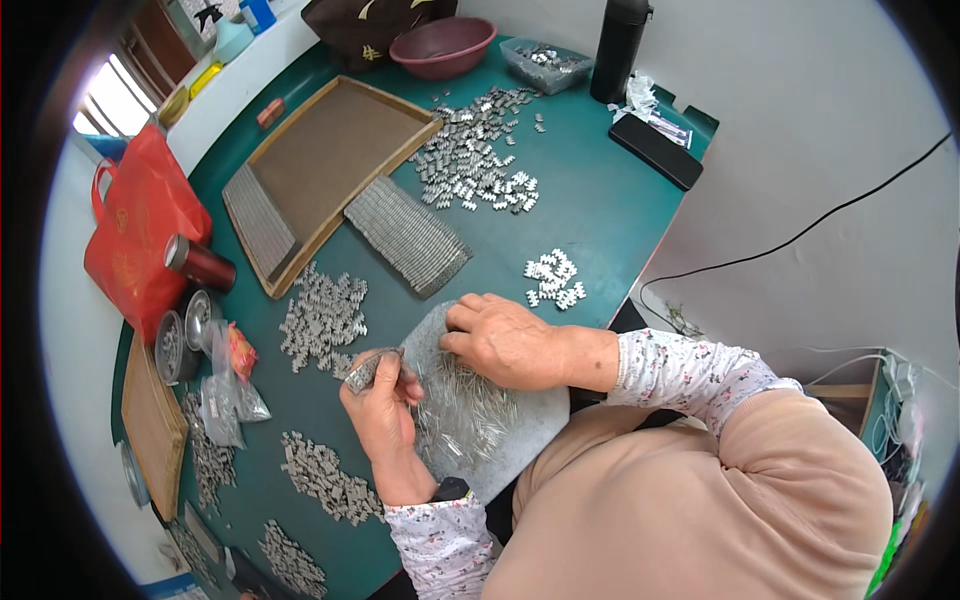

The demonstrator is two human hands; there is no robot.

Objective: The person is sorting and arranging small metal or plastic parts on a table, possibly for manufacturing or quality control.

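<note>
Left hand [382,405]: closed round a short stack of metal clips [366,368], near-left of the pad [520,440].
Right hand [500,340]: fingers curled, pressing loose clips [465,415] on the pad.
Counter [600,215]: green.

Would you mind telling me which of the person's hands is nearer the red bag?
Left. The left hand lies closer to the red bag; the right hand is farther across the table.

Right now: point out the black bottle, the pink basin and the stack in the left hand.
black bottle [617,50]: head view, middle of its body.
pink basin [443,62]: head view, front wall.
stack [362,370]: head view, middle, in left hand [382,410].
</note>
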